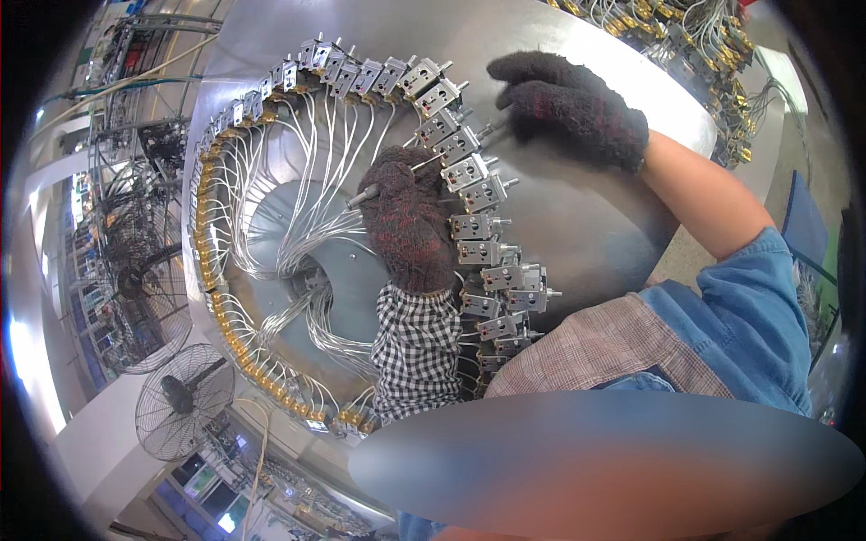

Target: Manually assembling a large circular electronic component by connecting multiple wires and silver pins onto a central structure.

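Note:
My left hand [408, 221], in a dark knitted glove, is closed around a slim metal rod tool with a thicker grey end [363, 197]; its thin tip points toward the ring of parts. Beside it stands a row of small metal switch-like housings with shafts [471, 171], edging a round metal table. My right hand [573, 113], gloved alike, hovers just outside that row, fingers stretched and apart, near the shaft of one housing. White wires [316, 230] run from the housings and gold-coloured ends [206, 221] to the ring's centre. My left fingertips are partly hidden.
A shiny metal surface [595, 225] extends right of the ring. More wired parts [695, 54] are heaped at the far right. A standing fan [180, 397] is at the left, with a second fan [133, 281] behind it. A blue panel [809, 221] stands at the right.

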{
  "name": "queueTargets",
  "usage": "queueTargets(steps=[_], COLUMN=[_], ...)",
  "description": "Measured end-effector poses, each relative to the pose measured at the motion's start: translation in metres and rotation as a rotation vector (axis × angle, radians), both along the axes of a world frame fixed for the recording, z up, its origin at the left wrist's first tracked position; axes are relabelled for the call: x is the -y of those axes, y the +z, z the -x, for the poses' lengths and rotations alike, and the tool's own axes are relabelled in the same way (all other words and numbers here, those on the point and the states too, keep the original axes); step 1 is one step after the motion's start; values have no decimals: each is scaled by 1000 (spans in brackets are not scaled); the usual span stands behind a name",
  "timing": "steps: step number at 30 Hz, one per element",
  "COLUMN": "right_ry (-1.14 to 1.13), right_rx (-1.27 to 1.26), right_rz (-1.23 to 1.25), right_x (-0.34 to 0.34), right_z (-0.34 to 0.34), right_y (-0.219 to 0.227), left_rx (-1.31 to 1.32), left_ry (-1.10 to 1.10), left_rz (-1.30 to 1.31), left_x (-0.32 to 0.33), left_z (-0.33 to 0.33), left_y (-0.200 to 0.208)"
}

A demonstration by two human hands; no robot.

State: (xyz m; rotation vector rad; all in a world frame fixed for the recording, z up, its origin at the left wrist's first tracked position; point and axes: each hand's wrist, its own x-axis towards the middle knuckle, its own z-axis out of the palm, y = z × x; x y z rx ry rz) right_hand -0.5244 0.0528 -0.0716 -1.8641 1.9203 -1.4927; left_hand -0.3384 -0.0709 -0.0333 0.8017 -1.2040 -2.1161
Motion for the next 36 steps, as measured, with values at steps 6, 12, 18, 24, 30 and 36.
queueTargets(steps=[6, 12, 18, 24, 30, 36], right_ry=[-91, -53, -54, -80, 25, -17], right_rx=[822, 460, 266, 1261, 1063, 137], right_rz=[-435, -106, -60, -502, -92, -132], right_x=[2, 3, 10, 7, 9, 1], right_z=[0, 1, -1, 3, -4, 8], right_y=[20, -22, -11, 11, -7, -11], left_rx=[-5, -10, 157, 105, 101, -65], left_ry=[27, 145, -59, 82, 98, 3], left_rz=[42, 163, 186, 183, 92, 104], left_x=[-1, -6, -2, -4, -1, 0], left_z=[2, 12, 6, 10, 8, 5], left_y=[-5, -7, 3, -2, -5, -8])
